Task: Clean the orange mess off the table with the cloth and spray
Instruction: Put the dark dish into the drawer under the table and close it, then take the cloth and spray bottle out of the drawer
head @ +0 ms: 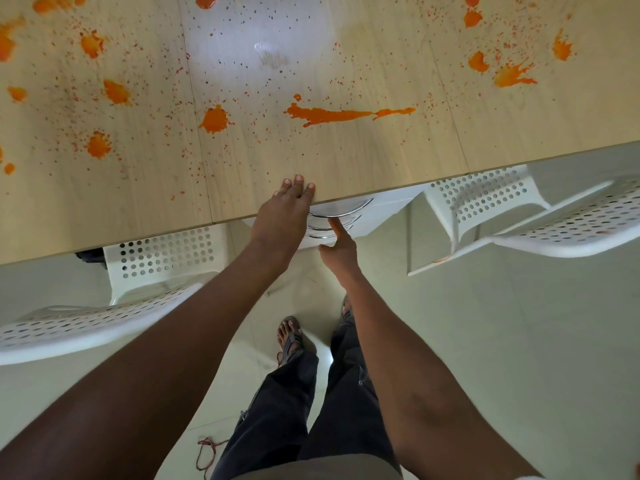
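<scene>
Hands at the near table edge, orange mess beyond.

The left hand [282, 209] lies flat and empty on the table [346, 161]. The right hand [337, 249] is open, empty, lower down. The long orange streak [332, 115] runs left-right, farther away. No cloth or spray shows.

No text, label, brand or number can be read anywhere.

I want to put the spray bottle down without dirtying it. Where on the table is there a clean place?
Cleanest is the table strip along the near edge, right of the left hand. The glossy patch above the long orange streak carries only specks. Crowded: big blots at far left and upper right.
</scene>
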